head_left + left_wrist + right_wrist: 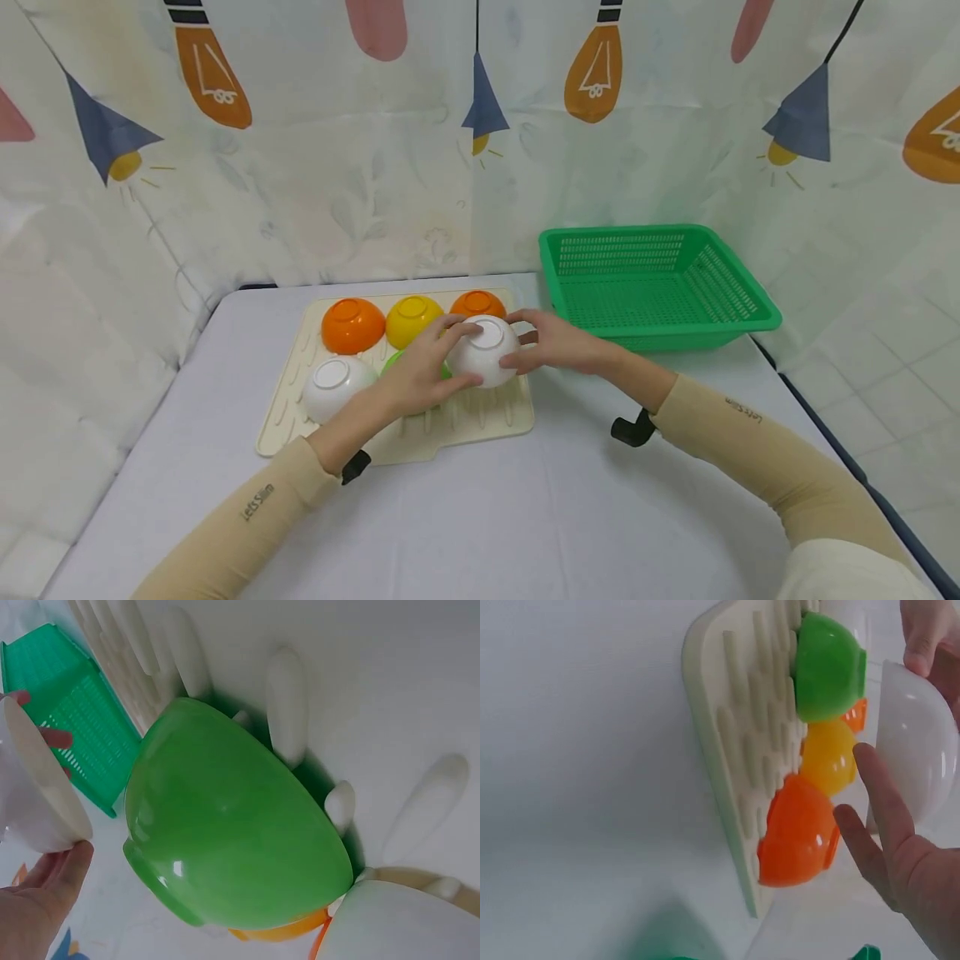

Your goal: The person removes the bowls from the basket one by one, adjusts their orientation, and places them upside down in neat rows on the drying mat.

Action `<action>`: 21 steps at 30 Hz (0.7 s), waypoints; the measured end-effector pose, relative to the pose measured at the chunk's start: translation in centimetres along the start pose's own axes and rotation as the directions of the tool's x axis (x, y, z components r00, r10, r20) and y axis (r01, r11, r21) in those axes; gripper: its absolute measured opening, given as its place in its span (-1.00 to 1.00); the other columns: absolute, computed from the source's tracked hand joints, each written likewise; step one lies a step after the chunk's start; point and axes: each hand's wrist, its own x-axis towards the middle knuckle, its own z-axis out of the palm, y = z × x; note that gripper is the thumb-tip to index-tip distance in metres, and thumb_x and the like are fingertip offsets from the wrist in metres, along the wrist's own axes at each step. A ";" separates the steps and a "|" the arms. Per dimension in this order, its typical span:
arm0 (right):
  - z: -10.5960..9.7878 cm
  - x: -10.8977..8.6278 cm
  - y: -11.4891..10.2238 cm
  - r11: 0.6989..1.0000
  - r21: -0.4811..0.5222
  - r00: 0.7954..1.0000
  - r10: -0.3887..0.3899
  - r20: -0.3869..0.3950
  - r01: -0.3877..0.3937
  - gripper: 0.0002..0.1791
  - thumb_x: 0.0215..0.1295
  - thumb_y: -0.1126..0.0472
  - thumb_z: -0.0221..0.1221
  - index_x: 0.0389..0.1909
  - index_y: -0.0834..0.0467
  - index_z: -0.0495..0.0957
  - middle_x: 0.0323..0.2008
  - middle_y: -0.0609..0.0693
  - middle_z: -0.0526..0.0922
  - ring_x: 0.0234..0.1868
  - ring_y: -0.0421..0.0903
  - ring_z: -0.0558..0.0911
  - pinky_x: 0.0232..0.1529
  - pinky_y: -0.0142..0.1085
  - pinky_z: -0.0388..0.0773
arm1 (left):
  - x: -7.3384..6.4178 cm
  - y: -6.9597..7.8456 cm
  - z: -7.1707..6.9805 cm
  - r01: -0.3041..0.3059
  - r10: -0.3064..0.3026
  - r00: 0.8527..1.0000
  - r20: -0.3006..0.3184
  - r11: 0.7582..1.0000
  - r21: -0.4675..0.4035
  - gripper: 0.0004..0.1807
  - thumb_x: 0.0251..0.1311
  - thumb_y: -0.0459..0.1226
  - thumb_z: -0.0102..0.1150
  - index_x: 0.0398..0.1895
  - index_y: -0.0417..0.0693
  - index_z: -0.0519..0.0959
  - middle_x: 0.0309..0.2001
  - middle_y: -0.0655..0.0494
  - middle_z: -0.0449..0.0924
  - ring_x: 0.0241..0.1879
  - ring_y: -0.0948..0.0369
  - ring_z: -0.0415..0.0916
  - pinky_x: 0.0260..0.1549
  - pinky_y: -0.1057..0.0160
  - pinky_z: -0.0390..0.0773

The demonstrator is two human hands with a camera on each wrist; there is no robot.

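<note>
A white bowl [486, 354], bottom up, is held between my two hands above the cream draining board [480, 421]. My left hand [420, 371] grips its left side, thumb low and fingers near the base. On its right side my right hand [558, 342] holds it with spread fingers. In the left wrist view the bowl's rim hangs apart from the board. Just beneath my left hand sits a green bowl [225, 817], upside down and mostly hidden in the head view. A second white bowl [333, 387] lies inverted by my left wrist.
Along the board's back row stand an orange bowl [352, 325], a yellow bowl [412, 319] and another orange bowl [477, 303], all inverted. A green plastic basket [660, 335] is at the table's back right. A patterned curtain [420, 192] hangs behind the table.
</note>
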 end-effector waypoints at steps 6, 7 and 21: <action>0.7 0.1 0.3 0.953 -0.228 0.976 -0.214 -0.040 0.200 -0.08 0.18 0.21 0.50 0.47 0.23 0.20 0.33 0.17 0.44 0.33 0.13 0.47 0.12 -0.11 0.63 | 0.1 -0.2 -0.1 0.004 -0.004 1.000 -0.012 1.000 0.011 -0.31 0.16 -0.06 0.53 0.30 0.03 0.43 0.25 -0.10 0.36 0.13 -0.06 0.45 0.10 -0.04 0.59; 0.9 0.1 0.3 0.943 -0.239 0.967 -0.250 -0.042 0.233 -0.08 0.18 0.25 0.50 0.47 0.22 0.19 0.31 0.18 0.47 0.33 0.13 0.48 0.13 -0.08 0.62 | 0.2 -0.2 -0.1 0.007 -0.007 1.000 -0.012 1.000 0.012 -0.32 0.15 -0.06 0.53 0.29 0.02 0.44 0.25 -0.09 0.37 0.13 -0.05 0.45 0.10 -0.04 0.59; 2.0 0.0 1.7 0.778 -0.511 0.896 -0.442 -0.031 0.366 -0.37 0.27 0.17 0.44 0.32 0.15 0.46 0.27 0.18 0.48 0.21 0.09 0.49 0.03 0.03 0.64 | 0.8 -0.5 0.6 0.149 -0.149 0.988 0.050 0.989 0.013 -0.34 0.07 -0.11 0.60 0.20 -0.01 0.48 0.21 0.00 0.47 0.16 0.02 0.46 0.18 0.01 0.52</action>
